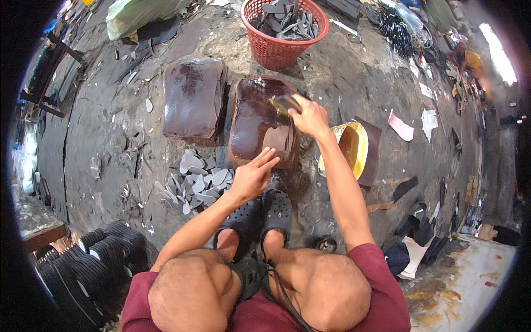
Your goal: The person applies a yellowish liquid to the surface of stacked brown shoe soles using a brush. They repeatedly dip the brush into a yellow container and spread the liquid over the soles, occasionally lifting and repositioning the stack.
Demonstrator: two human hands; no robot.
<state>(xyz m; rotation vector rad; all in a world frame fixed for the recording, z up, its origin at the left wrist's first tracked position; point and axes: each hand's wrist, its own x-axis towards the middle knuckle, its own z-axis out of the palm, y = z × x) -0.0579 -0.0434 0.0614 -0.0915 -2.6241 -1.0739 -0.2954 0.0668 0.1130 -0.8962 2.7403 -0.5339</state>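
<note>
In front of my feet lies a stack of dark brown sheets (246, 119), its top coated glossy and wet apart from a paler dry-looking patch (280, 139) near the front right. My right hand (311, 117) is closed round a short, wide brush (283, 104), slightly blurred, over the stack's right side. The fingers of my left hand (253, 174) are stretched out, their tips touching the near edge by the pale patch. To the right stands a tilted yellow-white tub (362, 145) of amber-brown liquid. Another glossy brown stack (193, 98) sits to the left.
A red basket (276, 48) of grey cut pieces stands beyond the stacks. Loose grey pieces (194, 180) lie in a heap left of my shoes. Black soles (102, 257) are piled at lower left. Scraps, including a pink one (400, 126), litter the floor on the right.
</note>
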